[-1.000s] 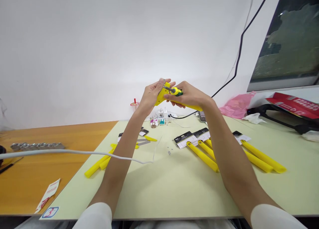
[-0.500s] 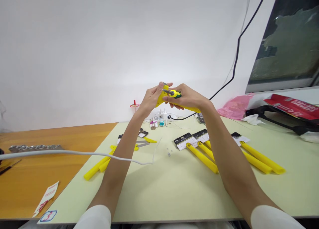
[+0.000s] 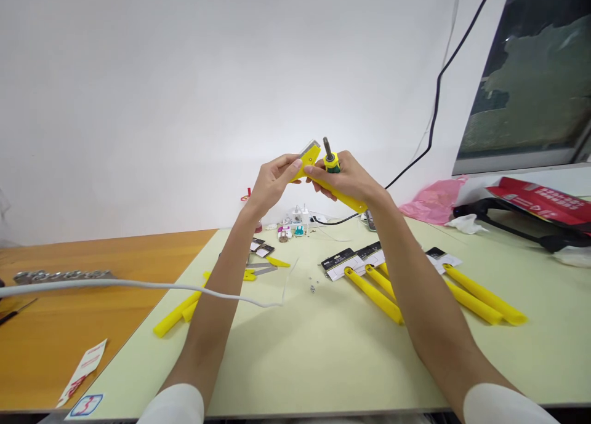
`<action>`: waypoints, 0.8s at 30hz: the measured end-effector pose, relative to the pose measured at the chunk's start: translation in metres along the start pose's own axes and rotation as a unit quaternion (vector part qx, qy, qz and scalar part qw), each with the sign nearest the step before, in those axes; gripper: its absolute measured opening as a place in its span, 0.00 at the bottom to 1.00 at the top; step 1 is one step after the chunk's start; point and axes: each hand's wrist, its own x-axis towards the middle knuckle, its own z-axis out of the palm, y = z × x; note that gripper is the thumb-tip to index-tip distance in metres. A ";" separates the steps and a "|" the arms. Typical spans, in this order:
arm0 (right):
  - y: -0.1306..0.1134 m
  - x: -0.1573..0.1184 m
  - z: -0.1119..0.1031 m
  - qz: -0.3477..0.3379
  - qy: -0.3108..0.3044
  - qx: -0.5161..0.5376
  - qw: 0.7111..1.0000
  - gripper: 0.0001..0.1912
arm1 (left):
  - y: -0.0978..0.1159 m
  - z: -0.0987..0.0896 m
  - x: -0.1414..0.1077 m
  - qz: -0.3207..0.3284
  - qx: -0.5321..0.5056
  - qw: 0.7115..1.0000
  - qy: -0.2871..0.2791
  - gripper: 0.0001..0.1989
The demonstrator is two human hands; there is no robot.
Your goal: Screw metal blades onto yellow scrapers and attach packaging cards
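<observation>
A yellow scraper-like tool with a metal blade edge at its upper end is held up in front of the wall. My left hand pinches its head near the blade. Around the yellow handle my right hand is closed, with its thumb on the tool. The same hand also holds a short yellow and green screwdriver, whose tip points up, apart from the tool. Below lie several tiny metal nuts or screws on the pale table.
Several yellow handles with black and white cards lie at the right. More yellow parts and flat blades sit left. A white cable crosses the left foreground. Plugs, a pink bag and a red package are farther back.
The screwdriver's tip has swung away from the tool's head and now points upward. The tool has turned, showing its flat yellow face and blade edge. Both hands still hold it.
</observation>
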 end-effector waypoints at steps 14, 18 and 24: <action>0.036 0.028 0.081 0.010 0.147 0.217 0.965 0.33 | 0.001 -0.030 0.003 -0.032 0.033 0.992 0.116 0.19; 0.041 0.028 0.095 0.014 0.173 0.232 0.957 0.34 | 0.004 -0.037 0.002 -0.038 0.045 0.993 0.104 0.21; 0.043 0.029 0.096 0.003 0.176 0.239 0.955 0.32 | 0.004 -0.040 0.002 -0.024 0.057 0.993 0.096 0.21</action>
